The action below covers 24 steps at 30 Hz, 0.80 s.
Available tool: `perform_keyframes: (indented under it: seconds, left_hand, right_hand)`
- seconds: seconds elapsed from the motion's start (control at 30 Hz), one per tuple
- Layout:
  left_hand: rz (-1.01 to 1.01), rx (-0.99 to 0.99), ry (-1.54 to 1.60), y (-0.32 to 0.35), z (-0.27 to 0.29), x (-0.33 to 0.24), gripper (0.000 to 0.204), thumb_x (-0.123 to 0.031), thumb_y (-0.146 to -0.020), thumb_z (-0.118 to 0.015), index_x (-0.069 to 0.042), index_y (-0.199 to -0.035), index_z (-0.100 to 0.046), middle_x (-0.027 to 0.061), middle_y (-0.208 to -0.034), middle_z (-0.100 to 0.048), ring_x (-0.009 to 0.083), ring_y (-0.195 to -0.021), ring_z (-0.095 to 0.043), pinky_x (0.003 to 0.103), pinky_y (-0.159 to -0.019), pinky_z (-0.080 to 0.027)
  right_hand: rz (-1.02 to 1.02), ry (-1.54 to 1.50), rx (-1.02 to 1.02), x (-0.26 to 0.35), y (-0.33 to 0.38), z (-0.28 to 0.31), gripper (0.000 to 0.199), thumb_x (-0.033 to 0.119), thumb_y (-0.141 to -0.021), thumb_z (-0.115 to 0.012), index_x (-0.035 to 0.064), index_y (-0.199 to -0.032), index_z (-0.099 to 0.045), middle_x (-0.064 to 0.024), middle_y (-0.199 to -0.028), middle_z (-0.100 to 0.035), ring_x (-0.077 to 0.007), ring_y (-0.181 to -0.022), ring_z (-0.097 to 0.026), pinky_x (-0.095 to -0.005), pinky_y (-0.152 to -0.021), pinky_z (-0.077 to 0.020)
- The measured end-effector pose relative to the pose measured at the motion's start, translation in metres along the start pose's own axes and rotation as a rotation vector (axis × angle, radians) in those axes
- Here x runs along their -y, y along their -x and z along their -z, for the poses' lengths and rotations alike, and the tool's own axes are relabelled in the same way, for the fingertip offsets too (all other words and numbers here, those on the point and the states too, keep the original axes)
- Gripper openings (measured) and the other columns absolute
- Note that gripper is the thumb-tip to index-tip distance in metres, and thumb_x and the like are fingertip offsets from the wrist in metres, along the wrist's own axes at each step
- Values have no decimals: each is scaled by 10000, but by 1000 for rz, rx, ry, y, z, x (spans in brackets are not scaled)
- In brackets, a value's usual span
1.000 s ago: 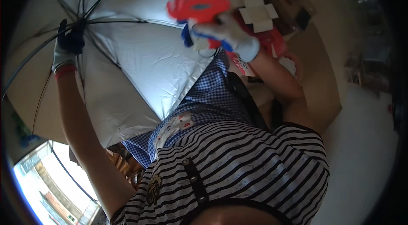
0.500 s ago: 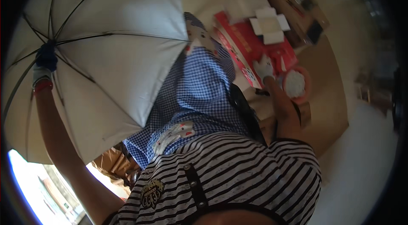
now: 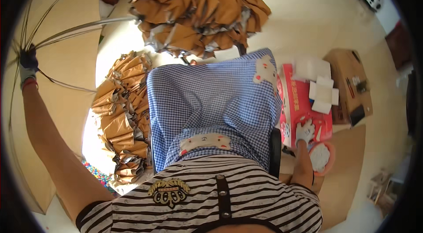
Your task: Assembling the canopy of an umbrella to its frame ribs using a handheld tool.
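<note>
At the far left my left hand (image 3: 29,62), in a dark blue and grey glove, is closed around the centre of an open umbrella (image 3: 70,63), where thin dark ribs meet. The pale inside of its canopy spreads behind the hand. On the right, my right hand (image 3: 305,131), in a whitish glove, has its fingers spread over a red printed box (image 3: 296,101). I see nothing held in it. A pink bowl (image 3: 332,151) with white contents sits just beside that wrist. An opened white carton (image 3: 324,95) lies on the red box.
Heaped brown fabric with silvery undersides (image 3: 194,12) lies ahead, and a second brown heap (image 3: 125,114) is at the left. A blue checked cloth (image 3: 211,96) covers my lap. Beyond the red box is a brown cardboard box (image 3: 352,74) with small items on top.
My view has turned left, bringing the brown heaps into sight. The umbrella has swung to the far left, uncovering the checked cloth. My right hand stays at the red box, its fingers spread.
</note>
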<state>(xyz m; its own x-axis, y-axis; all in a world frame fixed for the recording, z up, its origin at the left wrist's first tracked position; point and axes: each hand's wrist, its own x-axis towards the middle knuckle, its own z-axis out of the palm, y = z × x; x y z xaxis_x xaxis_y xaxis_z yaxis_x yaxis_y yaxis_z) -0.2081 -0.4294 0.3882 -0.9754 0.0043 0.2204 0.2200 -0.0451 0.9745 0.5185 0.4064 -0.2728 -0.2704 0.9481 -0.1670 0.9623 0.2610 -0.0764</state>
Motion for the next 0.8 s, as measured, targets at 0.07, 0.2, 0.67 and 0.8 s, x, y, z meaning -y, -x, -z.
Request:
perform_keyframes:
  seconds: [0.07, 0.2, 0.67, 0.8]
  left_hand:
    - [-29, 441, -7, 47, 29, -61, 468, -421, -961, -465, -60, -1251, -531, 69, -1031, -649, 125, -589, -423, 242, -411, -306]
    - [-220, 381, 82, 104, -104, -23, 533, -425, -961, -462, -103, -1384, -434, 16, -1089, -643, 101, -516, -356, 241, -388, -246]
    - [-148, 410, -18, 180, -135, -91, 244, -194, -881, -586, -5, -1036, -566, 88, -898, -624, 164, -749, -571, 214, -570, -485]
    - [-266, -37, 59, 217, -155, -61, 221, -236, -875, -624, -34, -840, -541, 76, -681, -575, 154, -560, -530, 237, -514, -486]
  right_hand:
    - [203, -213, -130, 25, -19, -3, 598, 315, -802, -628, 51, -1308, -447, -179, -1193, -543, -375, -1124, -507, -503, -969, -385]
    - [621, -678, -330, 105, -9, 73, 446, 212, -853, -613, 1, -1235, -520, -183, -1158, -575, -336, -1068, -550, -421, -940, -431]
    - [2312, -1174, 450, 381, 282, 304, 314, 206, -932, -544, 30, -1192, -538, -86, -882, -571, -138, -742, -560, -256, -647, -452]
    - [2020, -896, 999, 363, 306, 329, 266, 187, -950, -493, 0, -1113, -589, -62, -767, -561, -100, -610, -528, -233, -539, -424]
